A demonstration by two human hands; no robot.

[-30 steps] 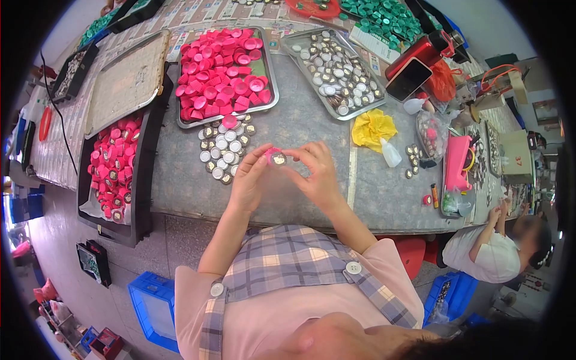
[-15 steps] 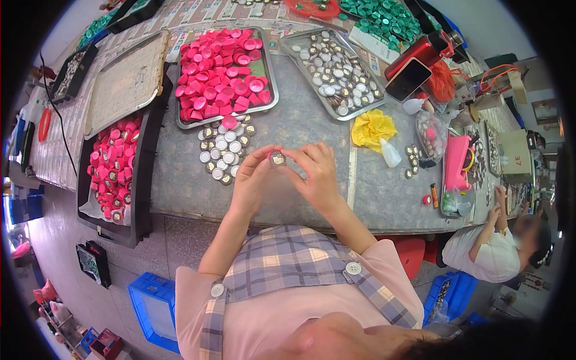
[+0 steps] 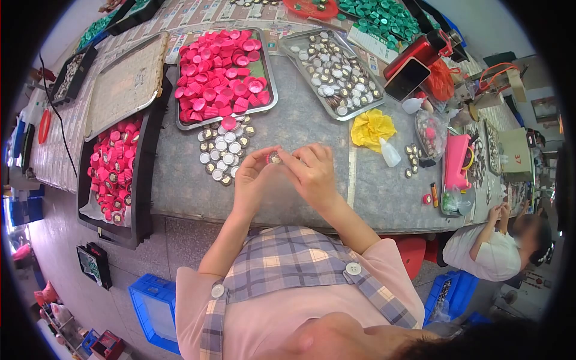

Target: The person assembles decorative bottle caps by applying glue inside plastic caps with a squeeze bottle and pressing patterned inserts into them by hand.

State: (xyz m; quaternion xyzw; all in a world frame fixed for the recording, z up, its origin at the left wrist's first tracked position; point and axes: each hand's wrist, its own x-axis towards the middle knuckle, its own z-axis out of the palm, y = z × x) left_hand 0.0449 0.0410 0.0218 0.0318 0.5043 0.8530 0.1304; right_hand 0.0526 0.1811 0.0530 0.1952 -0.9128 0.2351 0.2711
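Observation:
Above the grey tabletop, my left hand (image 3: 251, 177) pinches a small pink fluted cap (image 3: 268, 158) with a dark, pale-centred round disc (image 3: 275, 158) showing in its open side. The fingertips of my right hand (image 3: 313, 173) are closed against that disc and partly cover it. Just left of my hands lies a loose pile of round discs (image 3: 221, 150), some white-faced and some dark with a pale centre. A single pink cap (image 3: 228, 123) rests at the top of this pile, by a metal tray (image 3: 273, 90) heaped with pink caps (image 3: 219, 72).
A second metal tray (image 3: 288, 43) holds many discs. At left, a black crate (image 3: 144, 204) contains filled pink caps, with a worn tray (image 3: 123, 84) leaning over it. To the right lie a yellow cloth (image 3: 369, 127), a white squeeze bottle (image 3: 390, 153) and a phone (image 3: 408, 79). A co-worker (image 3: 495, 249) sits beyond.
My right fingers have moved left and closed over the disc in the cap, which has turned slightly. My left hand stays nearly in place. The co-worker's hands have shifted.

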